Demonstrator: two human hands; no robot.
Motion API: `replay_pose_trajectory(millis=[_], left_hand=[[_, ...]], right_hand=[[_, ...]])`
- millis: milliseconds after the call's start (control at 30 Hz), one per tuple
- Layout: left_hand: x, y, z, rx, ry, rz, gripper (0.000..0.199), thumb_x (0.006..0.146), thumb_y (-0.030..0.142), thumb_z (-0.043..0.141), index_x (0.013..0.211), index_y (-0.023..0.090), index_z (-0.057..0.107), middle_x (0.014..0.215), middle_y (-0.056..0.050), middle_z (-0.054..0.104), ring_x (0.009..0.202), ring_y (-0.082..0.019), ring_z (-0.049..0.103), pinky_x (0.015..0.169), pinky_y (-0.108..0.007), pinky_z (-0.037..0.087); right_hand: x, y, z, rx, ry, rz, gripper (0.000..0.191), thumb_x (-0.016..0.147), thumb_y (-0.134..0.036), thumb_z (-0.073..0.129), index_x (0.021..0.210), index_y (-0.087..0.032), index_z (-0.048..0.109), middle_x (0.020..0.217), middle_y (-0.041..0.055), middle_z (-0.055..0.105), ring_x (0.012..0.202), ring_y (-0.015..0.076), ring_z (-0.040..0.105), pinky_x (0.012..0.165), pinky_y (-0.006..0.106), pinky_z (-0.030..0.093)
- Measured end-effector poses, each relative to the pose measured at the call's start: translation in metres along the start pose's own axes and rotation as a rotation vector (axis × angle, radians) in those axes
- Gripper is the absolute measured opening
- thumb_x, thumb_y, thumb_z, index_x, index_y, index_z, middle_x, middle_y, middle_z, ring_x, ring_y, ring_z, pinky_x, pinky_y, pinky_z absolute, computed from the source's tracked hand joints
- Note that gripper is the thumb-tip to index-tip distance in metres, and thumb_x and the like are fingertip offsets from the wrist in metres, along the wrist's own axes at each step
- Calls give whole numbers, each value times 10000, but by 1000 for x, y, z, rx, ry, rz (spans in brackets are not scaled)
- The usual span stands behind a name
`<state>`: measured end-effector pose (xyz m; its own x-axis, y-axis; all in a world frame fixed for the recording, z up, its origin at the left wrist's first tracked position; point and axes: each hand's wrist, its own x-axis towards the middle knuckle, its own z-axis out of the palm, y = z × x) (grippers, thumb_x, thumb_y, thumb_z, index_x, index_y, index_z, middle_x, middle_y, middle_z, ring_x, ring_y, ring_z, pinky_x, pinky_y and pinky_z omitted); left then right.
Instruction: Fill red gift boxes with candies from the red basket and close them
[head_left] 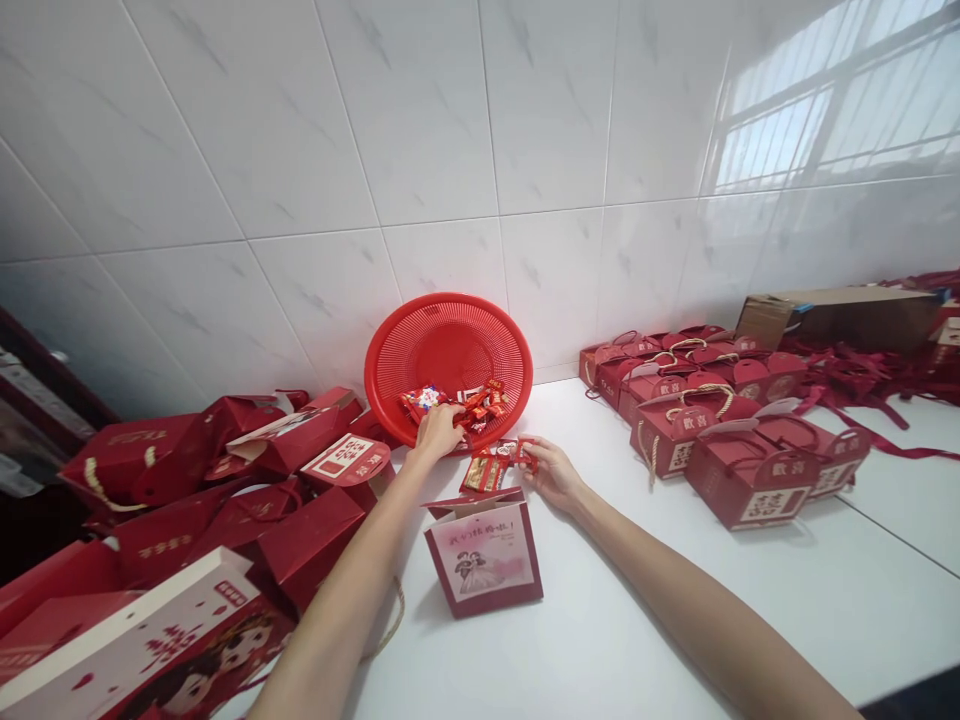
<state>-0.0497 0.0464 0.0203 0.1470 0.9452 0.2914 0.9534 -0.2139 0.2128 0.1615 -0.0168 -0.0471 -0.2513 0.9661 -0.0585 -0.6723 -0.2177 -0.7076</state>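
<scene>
A red plastic basket (448, 298) leans against the wall, with red-wrapped candies (491, 400) in its lower part. My left hand (440, 430) reaches over the rim, its fingers curled down among the candies; what they pinch is partly hidden. In front of the basket, my right hand (555, 477) pinches a small red-wrapped candy between thumb and fingers. Beside it, a red and gold packet (486, 472) lies on the table. Closer to me stands a dark red gift box (491, 560) with a pink picture panel, its top open.
Many red gift boxes (161, 455) are piled at the left. Closed boxes with rope handles (750, 470) stand in rows on the right of the white table (600, 620). Behind them are a cardboard box (847, 315) and loose dark red ribbons (855, 375). A tiled wall (435, 120) bounds the back.
</scene>
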Motion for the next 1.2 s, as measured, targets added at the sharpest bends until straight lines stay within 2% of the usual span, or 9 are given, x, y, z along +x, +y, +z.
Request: replay_pose_trajectory(millis=[167,333,433,567,700,833,1033,1133,1200], left_hand=[[-6,20,10,4,-17,76,304,792,163,646,1050,247,781,1098,-82,772,1072,-283,676,973,-341,478],[-2,39,19,61,37,-15,376,867,176,576,1220,202,702,1232,-156,695,1175,-329,614,992,-408,463],[5,45,20,72,52,-48,391,847,223,633,1234,226,691,1308,-160,643,1223,-356,570,1015,-445,446],[14,49,21,64,69,-87,318,825,276,681,1132,209,732,1331,-183,613,1275,-395,512,1051,-505,403],[23,51,19,11,90,-108,184,818,200,650,955,189,772,1183,-181,684,1205,-376,571,1029,-469,417],[29,44,9,-92,146,-128,186,837,178,588,861,185,772,1074,-163,724,1117,-349,633,979,-427,448],[25,26,-5,-370,262,-167,279,919,229,458,1001,177,720,956,-119,760,992,-277,696,865,-350,501],[15,26,-6,-564,253,-117,291,923,259,446,1018,155,701,849,-86,765,845,-238,725,792,-329,538],[5,31,-5,-693,218,-50,271,897,286,499,1002,149,707,867,-78,772,824,-219,730,781,-320,557]], right_hand=[[0,1,-1,6,5,13,244,691,-159,800,903,-181,679,756,13,713,531,90,569,468,194,443],[-1,2,1,-4,16,11,304,653,-162,817,919,-169,671,753,15,719,521,84,566,459,187,427],[-1,2,1,-6,17,12,334,626,-167,830,914,-164,663,735,12,716,516,84,566,465,186,425],[-1,2,1,2,12,18,364,605,-163,837,923,-161,659,729,13,717,517,82,566,494,192,444],[-1,2,1,9,9,22,360,608,-166,827,926,-162,659,744,20,723,519,87,571,500,202,460],[1,2,-1,15,3,23,331,629,-163,813,921,-164,657,770,32,731,536,101,594,503,213,484],[3,0,0,53,5,54,282,662,-150,756,915,-173,634,793,40,729,643,159,692,555,247,560],[4,-4,3,80,6,75,243,718,-193,717,944,-174,631,835,53,734,726,192,732,614,281,600],[4,-8,5,97,3,78,233,758,-220,693,978,-179,630,874,59,740,773,196,743,649,287,613]])
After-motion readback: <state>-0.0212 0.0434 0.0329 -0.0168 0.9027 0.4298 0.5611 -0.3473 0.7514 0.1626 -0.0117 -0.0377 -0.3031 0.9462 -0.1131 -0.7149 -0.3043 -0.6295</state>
